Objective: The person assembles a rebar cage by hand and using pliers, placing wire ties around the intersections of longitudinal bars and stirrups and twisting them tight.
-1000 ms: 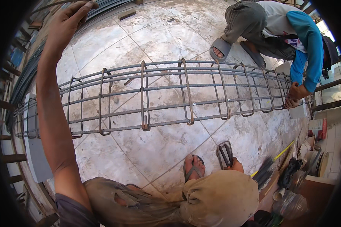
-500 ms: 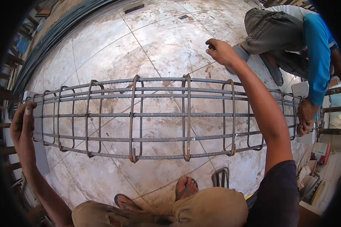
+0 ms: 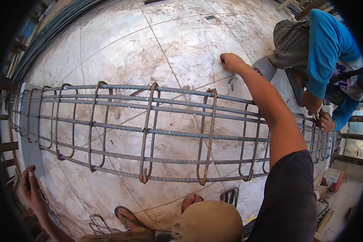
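A long rebar cage [image 3: 177,133] of ribbed bars and bent stirrups lies across the view. My left hand [image 3: 31,188] is apart from it, beside the grey block [image 3: 30,151] under its left end. The fingers are loosely bent, and I see nothing in them. Reaching over the cage, my right hand [image 3: 232,63] is above the floor on the far side with curled fingers; what they hold, if anything, is hidden. At the right end, a co-worker in blue sleeves has both hands [image 3: 319,115] at the cage's upper bars.
Long steel bars [image 3: 64,30] lie bundled at the far left. Loose bent stirrups [image 3: 230,196] rest on the tiled floor near my sandalled feet [image 3: 129,218]. The co-worker squats at the right. Boxes [image 3: 334,177] stand at the lower right.
My left hand has come off the cage's left end, toward me. My right hand has dipped slightly, its fingers curling in. The co-worker's hands have shifted to the upper bars; my view has turned.
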The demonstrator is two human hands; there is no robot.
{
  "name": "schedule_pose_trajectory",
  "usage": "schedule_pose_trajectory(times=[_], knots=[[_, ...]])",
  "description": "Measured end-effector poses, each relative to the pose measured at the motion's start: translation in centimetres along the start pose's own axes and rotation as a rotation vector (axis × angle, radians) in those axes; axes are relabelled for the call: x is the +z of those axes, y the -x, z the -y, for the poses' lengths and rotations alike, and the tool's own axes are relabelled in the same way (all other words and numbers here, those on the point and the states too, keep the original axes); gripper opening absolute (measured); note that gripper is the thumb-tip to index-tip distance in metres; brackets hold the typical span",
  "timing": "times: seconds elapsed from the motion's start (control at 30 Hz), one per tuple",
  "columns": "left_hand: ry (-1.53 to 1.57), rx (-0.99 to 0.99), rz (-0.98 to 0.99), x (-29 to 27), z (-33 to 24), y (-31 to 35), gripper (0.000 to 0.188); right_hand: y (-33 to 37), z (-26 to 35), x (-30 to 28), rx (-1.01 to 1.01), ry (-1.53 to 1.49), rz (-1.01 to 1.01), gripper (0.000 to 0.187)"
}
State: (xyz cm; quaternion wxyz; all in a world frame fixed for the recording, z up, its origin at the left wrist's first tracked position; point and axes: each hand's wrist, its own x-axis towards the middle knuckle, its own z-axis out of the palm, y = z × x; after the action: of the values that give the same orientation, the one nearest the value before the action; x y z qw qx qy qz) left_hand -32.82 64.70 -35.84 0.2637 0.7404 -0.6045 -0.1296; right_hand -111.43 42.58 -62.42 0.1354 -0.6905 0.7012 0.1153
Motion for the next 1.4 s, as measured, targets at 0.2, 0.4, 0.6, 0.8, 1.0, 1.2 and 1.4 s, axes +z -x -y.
schedule_pose_trajectory(times=[0.2,0.4,0.6,0.8,1.0,1.2,1.4], knots=[[-0.077,0.122,-0.015,2.0,-0.1,0.8,0.031,2.8,2.4,-2.6,-0.300,-0.176,-0.073,0.026],[0.053,0.032,0.077,3.5,-2.1,0.6,0.028,3.9,4.3,-2.9,-0.356,-0.299,-0.064,0.024],[0.142,0.059,0.144,4.5,-3.1,1.3,0.025,3.3,7.5,-3.4,-0.268,-0.651,0.353,0.021],[0.116,0.011,0.138,4.1,-1.8,1.7,0.025,1.5,12.3,-1.7,-0.092,-0.395,0.460,0.015],[0.096,-0.058,0.134,4.0,-0.9,2.0,0.025,0.8,12.7,0.3,-0.100,-0.413,0.374,0.013],[0.151,0.006,0.093,4.7,-1.2,1.6,0.025,1.4,11.6,0.0,-0.023,-0.353,0.340,0.011],[0.194,0.065,0.097,3.9,-0.6,1.7,0.025,1.7,11.3,-0.4,0.022,-0.389,0.343,0.022]])
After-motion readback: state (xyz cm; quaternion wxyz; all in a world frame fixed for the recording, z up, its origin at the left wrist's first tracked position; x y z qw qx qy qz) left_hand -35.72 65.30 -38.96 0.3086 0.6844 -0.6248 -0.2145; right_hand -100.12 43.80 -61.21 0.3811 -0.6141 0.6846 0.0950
